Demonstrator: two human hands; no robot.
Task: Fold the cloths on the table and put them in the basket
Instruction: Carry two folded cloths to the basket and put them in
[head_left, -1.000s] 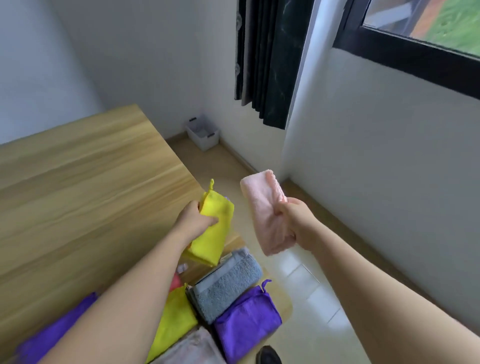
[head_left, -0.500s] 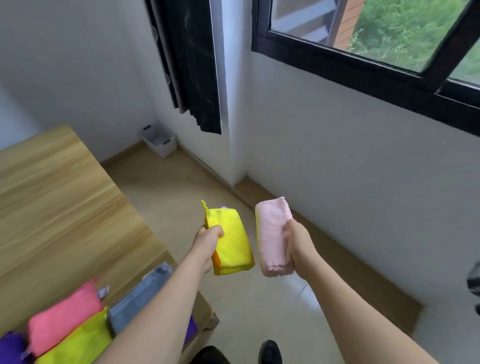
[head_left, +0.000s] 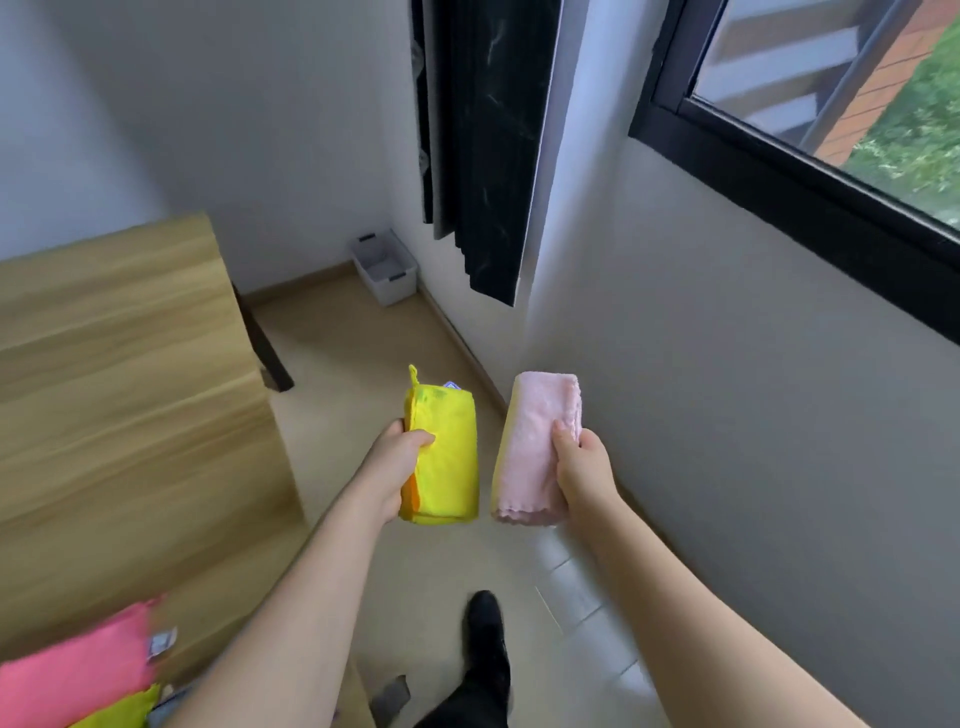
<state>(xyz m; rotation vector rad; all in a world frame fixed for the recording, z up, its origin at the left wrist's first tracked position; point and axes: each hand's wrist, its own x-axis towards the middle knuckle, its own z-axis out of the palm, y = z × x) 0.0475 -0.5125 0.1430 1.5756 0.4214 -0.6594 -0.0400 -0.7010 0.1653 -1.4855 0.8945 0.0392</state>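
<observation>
lying at near right corner of wooden table (head_left: 130, 389): folded pink cloth (head_left: 78, 670), yellow-green cloth (head_left: 119, 712) just beside it. left hand (head_left: 395, 467) grips folded yellow cloth (head_left: 447, 457) over floor (head_left: 363, 374), off table's right edge. right hand (head_left: 582, 467) grips folded pale pink cloth (head_left: 535, 447) just beside yellow one, not touching. small grey basket (head_left: 384, 267) on floor by far wall, below dark curtain (head_left: 483, 145).

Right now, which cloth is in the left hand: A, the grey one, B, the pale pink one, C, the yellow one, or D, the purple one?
C: the left hand grips the folded yellow cloth, while the right hand holds the pink cloth.
</observation>
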